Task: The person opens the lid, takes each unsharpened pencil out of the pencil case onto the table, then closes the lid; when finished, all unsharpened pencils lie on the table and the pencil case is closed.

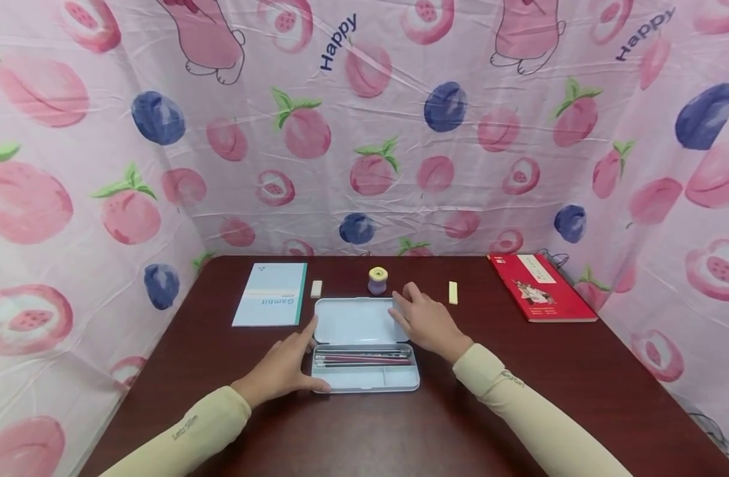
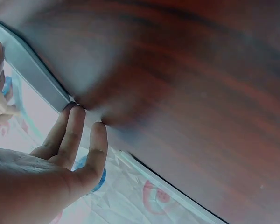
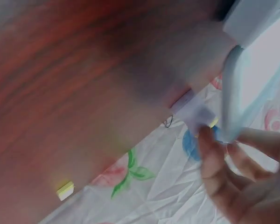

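Pale pencil case open | both hands flat at its sides, fingers straight | wrist views blurred, pencils unclear

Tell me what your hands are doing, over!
Left hand open, resting on pencil case left edge. Right hand open, fingers on the open lid. Pencils inside. Sharpener just behind, clear.

Dark, glossy wood-grain worktop; smooth, matt pale plastic-looking pencil case; thin, creased, slightly shiny printed cloth backdrop; glossy red paper book cover; matt pale-blue paper notebook.
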Action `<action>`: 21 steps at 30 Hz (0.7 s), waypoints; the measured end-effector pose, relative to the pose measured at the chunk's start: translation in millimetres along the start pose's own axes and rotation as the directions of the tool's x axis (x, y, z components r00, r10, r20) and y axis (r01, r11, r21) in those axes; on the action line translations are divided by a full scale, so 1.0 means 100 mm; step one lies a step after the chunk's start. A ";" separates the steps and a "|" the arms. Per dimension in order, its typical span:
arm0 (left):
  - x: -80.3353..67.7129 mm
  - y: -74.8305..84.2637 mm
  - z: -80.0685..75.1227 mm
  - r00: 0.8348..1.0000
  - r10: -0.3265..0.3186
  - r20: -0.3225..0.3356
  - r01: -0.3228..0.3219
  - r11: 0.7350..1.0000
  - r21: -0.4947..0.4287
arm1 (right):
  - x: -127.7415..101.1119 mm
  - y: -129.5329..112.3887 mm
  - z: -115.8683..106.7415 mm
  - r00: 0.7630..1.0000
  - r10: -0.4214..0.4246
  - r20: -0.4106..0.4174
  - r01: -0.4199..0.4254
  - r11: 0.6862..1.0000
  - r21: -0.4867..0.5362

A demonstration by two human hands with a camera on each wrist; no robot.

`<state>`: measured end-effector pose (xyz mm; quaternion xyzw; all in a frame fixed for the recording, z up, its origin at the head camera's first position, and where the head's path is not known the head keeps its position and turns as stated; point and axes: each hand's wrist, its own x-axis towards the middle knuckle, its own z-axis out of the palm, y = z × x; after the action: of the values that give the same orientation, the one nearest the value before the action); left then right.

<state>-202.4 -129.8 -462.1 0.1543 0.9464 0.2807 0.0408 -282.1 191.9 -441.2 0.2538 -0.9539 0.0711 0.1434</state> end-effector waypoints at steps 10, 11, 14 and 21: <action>0.03 0.01 -0.02 0.999 0.022 0.048 -0.025 0.997 0.069 | 0.05 0.00 0.04 0.976 0.025 0.217 -0.020 0.999 -0.024; 0.03 0.01 -0.02 0.998 0.026 0.051 -0.030 0.997 0.075 | 0.05 0.00 0.04 0.973 0.028 0.228 -0.023 1.000 -0.021; 0.04 0.02 -0.03 0.998 0.035 0.056 -0.040 0.995 0.095 | 0.04 0.01 0.04 0.969 0.038 0.246 -0.037 0.999 -0.009; 0.03 0.05 -0.05 0.997 0.030 0.071 -0.038 0.992 0.118 | -0.03 0.04 0.02 0.973 0.070 0.219 -0.084 0.995 0.052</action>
<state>-204.6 -127.4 -455.1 0.1821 0.9567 0.2191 0.0594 -282.2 195.8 -443.9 0.2271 -0.9704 0.0774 0.0276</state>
